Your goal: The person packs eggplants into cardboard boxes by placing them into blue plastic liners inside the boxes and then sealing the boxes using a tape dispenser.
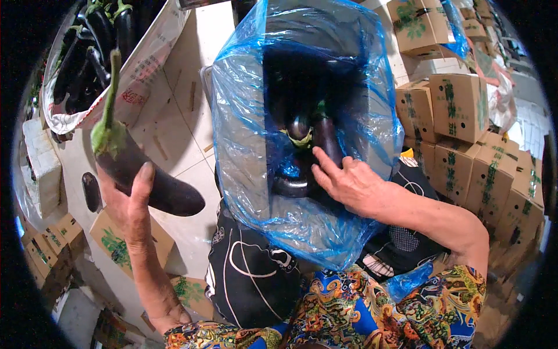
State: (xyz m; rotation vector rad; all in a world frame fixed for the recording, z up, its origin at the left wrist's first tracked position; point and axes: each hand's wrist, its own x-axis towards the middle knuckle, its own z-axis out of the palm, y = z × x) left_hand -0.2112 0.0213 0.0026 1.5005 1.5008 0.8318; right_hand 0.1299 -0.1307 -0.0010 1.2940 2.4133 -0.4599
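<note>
My left hand grips a dark purple eggplant around its body, with the green cap and long stem pointing up. That eggplant is held in the air to the left of a blue plastic bag. The bag lines a container between my knees, its mouth spread wide. My right hand reaches over the near right rim, fingers apart. Its fingertips are at an eggplant inside; whether they press on it I cannot tell. Another eggplant lies across the near end. The far part of the bag is in deep shadow.
At upper left stands a white woven sack with several eggplants. A single eggplant lies on the tiled floor. Stacked cardboard boxes rise on the right. Another cardboard box sits below my left forearm, near a white foam box.
</note>
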